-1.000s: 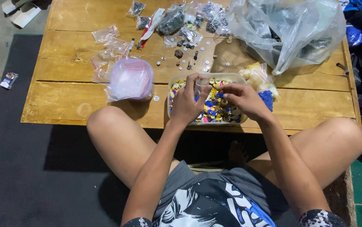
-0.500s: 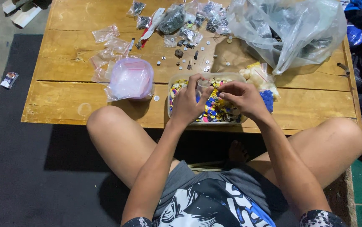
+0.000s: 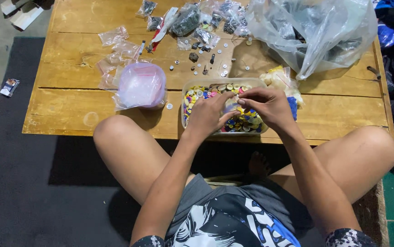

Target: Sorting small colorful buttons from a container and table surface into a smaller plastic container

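A clear plastic tray (image 3: 192,87) full of small colourful round pieces sits at the near edge of the low wooden table (image 3: 69,110). Both my hands hover over it. My left hand (image 3: 208,116) comes in from the left and my right hand (image 3: 268,107) from the right. Their fingertips meet above the middle of the tray, pinched on a small pale piece (image 3: 232,106) that is too small to identify. The hands hide much of the tray's contents.
A pinkish bundle of clear bags (image 3: 140,84) lies left of the tray. Loose small metal parts (image 3: 206,64) and little filled bags (image 3: 188,18) are spread behind it. A big crumpled plastic bag (image 3: 316,32) fills the far right, with a yellowish packet (image 3: 277,78) beside the tray. My bare knees flank the table's front edge.
Both hands stay over the tray; only the fingers have shifted slightly around the small piece between them.
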